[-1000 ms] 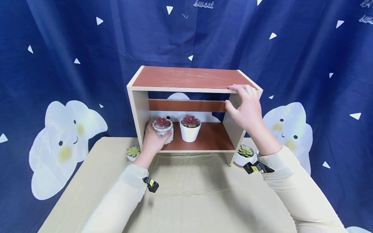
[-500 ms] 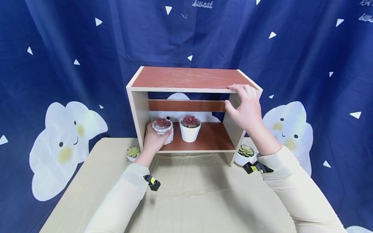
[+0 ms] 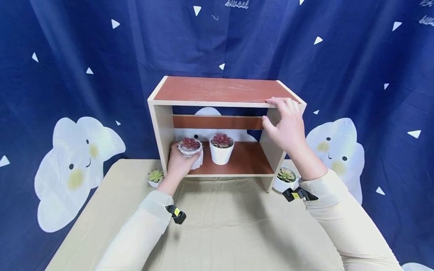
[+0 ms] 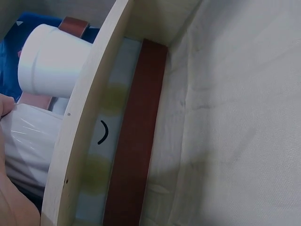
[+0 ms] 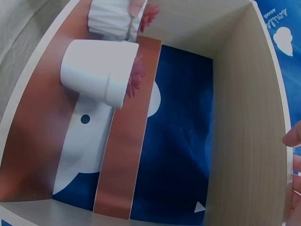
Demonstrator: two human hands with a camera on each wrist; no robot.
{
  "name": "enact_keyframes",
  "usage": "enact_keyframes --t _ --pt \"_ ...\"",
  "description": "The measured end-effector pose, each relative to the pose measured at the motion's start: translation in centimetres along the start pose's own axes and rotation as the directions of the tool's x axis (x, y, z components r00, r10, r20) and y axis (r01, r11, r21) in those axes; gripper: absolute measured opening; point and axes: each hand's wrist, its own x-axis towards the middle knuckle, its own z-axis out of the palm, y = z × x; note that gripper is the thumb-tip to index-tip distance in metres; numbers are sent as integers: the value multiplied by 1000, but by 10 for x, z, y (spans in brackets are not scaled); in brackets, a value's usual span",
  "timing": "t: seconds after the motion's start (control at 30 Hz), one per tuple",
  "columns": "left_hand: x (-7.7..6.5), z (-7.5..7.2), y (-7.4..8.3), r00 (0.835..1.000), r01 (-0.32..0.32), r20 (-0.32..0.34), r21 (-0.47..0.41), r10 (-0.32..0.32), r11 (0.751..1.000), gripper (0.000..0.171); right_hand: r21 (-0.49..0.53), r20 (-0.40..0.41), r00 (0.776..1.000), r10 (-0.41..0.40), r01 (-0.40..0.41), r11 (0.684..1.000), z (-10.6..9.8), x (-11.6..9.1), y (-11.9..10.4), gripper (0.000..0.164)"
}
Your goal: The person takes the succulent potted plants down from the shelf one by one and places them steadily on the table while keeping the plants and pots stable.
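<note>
A small shelf unit with a reddish-brown top stands on the cloth-covered table. On its inner board, at the left end, my left hand grips a white ribbed pot holding a red succulent. Just right of it stands a smooth white pot with another red succulent, untouched. My right hand holds the front edge of the shelf's top near the right corner, fingers above and thumb below. In the right wrist view both pots show inside the shelf; only fingertips of the right hand appear.
Outside the shelf's left side sits a green succulent in a white pot. Another potted succulent stands by the right side, close to the right wrist. Behind hangs a dark blue curtain with cloud faces. Beige cloth covers the table in front.
The ribbed pot has shifted very slightly to the right with my left hand still around it. My right hand stays on the top edge, and the other pots stand where they were.
</note>
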Motion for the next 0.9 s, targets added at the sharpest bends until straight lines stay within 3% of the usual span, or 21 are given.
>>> enact_keyframes --t 0.6,0.9 --pt "-27 -8 14 999 9 45 39 -11 999 95 -5 9 1000 -11 11 1000 0 0 3 44" --pt "-37 -14 15 1000 0 21 57 -1 998 94 3 10 1000 -18 18 1000 0 0 1 44"
